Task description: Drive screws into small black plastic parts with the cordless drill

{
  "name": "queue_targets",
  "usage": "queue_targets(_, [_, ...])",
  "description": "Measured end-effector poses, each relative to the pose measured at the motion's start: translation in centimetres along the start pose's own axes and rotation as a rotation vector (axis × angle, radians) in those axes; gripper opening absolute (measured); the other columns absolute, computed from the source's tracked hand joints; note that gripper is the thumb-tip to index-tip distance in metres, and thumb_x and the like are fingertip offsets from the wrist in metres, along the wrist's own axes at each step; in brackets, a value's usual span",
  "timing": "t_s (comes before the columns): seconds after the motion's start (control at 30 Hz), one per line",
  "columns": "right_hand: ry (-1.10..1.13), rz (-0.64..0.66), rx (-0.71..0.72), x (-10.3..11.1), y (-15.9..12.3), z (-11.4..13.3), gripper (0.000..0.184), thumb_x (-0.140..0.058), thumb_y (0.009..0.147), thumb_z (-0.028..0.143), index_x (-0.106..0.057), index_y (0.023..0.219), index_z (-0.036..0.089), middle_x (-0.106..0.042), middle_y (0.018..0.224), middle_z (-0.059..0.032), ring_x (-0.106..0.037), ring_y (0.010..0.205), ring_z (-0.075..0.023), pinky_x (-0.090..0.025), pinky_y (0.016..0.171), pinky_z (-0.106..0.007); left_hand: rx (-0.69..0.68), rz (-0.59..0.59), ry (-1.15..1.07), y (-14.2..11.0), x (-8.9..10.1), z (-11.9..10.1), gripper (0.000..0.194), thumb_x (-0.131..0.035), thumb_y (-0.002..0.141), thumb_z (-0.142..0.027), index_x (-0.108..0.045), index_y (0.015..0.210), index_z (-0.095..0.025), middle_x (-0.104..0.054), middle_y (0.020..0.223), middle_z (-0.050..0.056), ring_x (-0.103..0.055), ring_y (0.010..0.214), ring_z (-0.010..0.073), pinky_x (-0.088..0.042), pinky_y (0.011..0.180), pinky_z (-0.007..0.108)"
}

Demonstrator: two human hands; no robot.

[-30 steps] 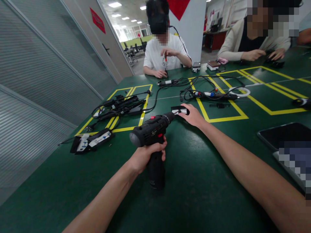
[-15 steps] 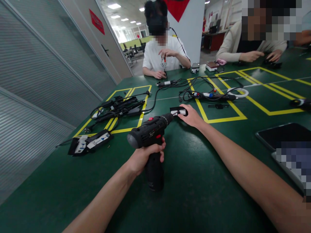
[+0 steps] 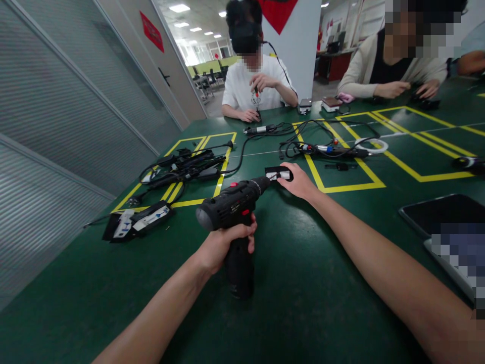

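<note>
Both hands are occupied: left hand [image 3: 222, 245] on a power drill [image 3: 229, 205], right hand [image 3: 297, 181] on a small part [image 3: 283, 175]. Drill is black, red accents, rounded back end, handle down, chuck aimed at the part. Part is black with a white face, lying on the green table [image 3: 303, 283], well in from its left edge and far edge; drill is held on its near side. Left fingers wrap closed around the handle; right thumb and fingers pinch narrowly at the part's right end. Bit tip sits at the white face, contact too small to tell. Counts: one drill, one part, two black-and-white pieces [image 3: 151, 217] near the table's left edge, one white ring [image 3: 379, 146], two small boxes [image 3: 305, 105] by the far edge, one co-worker in white [image 3: 240, 81] seated there, holding one red-handled tool [image 3: 256, 92].
</note>
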State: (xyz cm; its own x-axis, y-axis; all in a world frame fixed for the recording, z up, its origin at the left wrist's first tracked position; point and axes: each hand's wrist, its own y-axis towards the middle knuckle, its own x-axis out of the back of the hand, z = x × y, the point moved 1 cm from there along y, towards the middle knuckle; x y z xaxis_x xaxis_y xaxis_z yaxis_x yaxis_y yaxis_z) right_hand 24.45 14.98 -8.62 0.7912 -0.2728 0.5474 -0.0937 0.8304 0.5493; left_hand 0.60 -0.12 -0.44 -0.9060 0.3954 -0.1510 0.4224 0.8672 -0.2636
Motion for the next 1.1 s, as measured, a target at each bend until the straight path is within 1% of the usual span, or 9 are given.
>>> queue_targets(0.13, [0.006,0.003,-0.002,-0.02,0.01,-0.02,0.044,-0.062,0.077,0.028,-0.056,0.119,0.021,-0.057,0.112,-0.0078,-0.057,0.102,-0.0234,-0.044,0.094,-0.039,-0.007,-0.007,0.017,0.02,-0.04,-0.04,0.024,-0.059,0.077,-0.022,-0.053,0.099,-0.015,-0.051,0.079,0.0,-0.055,0.055,0.0101,-0.045,0.058,0.027])
queue_targets(0.3, [0.003,0.0,-0.002,-0.02,0.04,-0.06,0.044,-0.063,0.077,0.028,-0.056,0.12,0.021,-0.057,0.112,-0.008,-0.057,0.103,-0.0237,-0.044,0.094,-0.04,0.0,0.0,-0.009,0.03,0.05,0.06,0.025,-0.059,0.077,-0.021,-0.053,0.1,-0.016,-0.053,0.085,0.001,-0.055,0.055,0.0096,-0.045,0.057,0.026])
queue_targets(0.47, [-0.005,0.008,-0.007,0.06,0.05,0.1,0.045,-0.062,0.077,0.027,-0.055,0.121,0.021,-0.057,0.115,-0.0085,-0.057,0.106,-0.0245,-0.044,0.095,-0.041,0.002,-0.009,-0.001,0.02,0.08,0.09,0.024,-0.059,0.077,-0.021,-0.054,0.099,-0.016,-0.053,0.082,0.0,-0.056,0.056,0.0099,-0.045,0.058,0.026])
queue_targets(0.6, [-0.009,0.003,-0.001,0.08,0.04,0.13,0.046,-0.063,0.077,0.028,-0.055,0.121,0.02,-0.058,0.116,-0.009,-0.056,0.108,-0.0247,-0.044,0.096,-0.041,0.009,-0.012,-0.011,0.06,0.1,0.13,0.025,-0.059,0.076,-0.021,-0.054,0.099,-0.016,-0.054,0.085,0.001,-0.056,0.056,0.0098,-0.046,0.058,0.026])
queue_targets(0.97, [-0.011,0.008,0.006,0.11,0.03,0.02,0.046,-0.062,0.076,0.027,-0.056,0.121,0.021,-0.058,0.115,-0.0081,-0.057,0.105,-0.0238,-0.044,0.095,-0.04,0.012,-0.014,0.013,-0.03,-0.02,0.09,0.023,-0.06,0.076,-0.022,-0.055,0.097,-0.015,-0.054,0.082,0.001,-0.056,0.056,0.0101,-0.044,0.057,0.026])
queue_targets(1.1, [-0.006,0.004,0.002,0.12,0.0,0.05,0.046,-0.062,0.077,0.027,-0.055,0.121,0.022,-0.058,0.115,-0.0079,-0.057,0.106,-0.0235,-0.044,0.095,-0.04,0.012,-0.016,0.02,-0.03,-0.09,-0.02,0.025,-0.06,0.076,-0.023,-0.055,0.099,-0.015,-0.055,0.084,0.002,-0.056,0.055,0.0101,-0.045,0.058,0.026])
